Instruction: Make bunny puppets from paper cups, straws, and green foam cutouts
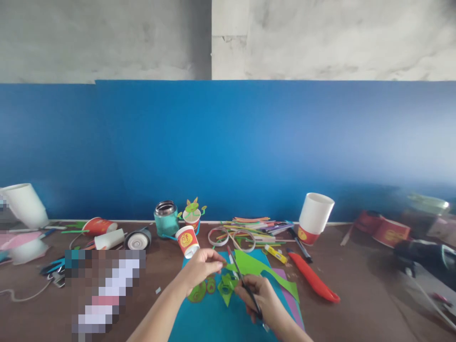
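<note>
My left hand (pixel 202 271) is closed in a pinch at the edge of a small green paper piece, partly hidden by the fingertips. My right hand (pixel 261 295) is closed around dark-handled scissors (pixel 254 301), whose slim blades point up and away near the left fingertips. Beneath both hands lie blue sheets (pixel 192 318) of paper. Cut green paper shapes sit there: a round one (pixel 197 292) with drawn lines, and a pointed, folded-looking one (pixel 225 289) between the hands. A larger bright green sheet (pixel 252 266) lies just beyond the right hand.
Along the blue wall panel stand a teal jar (pixel 166 219), a red-and-white paper cup (pixel 187 241), a decorated cup (pixel 192 216) and stacked white cups (pixel 315 213). Tape rolls (pixel 244 241), coloured strips (pixel 261 225), a yellow glue stick (pixel 275 254) and a red pouch (pixel 313 278) lie around the paper.
</note>
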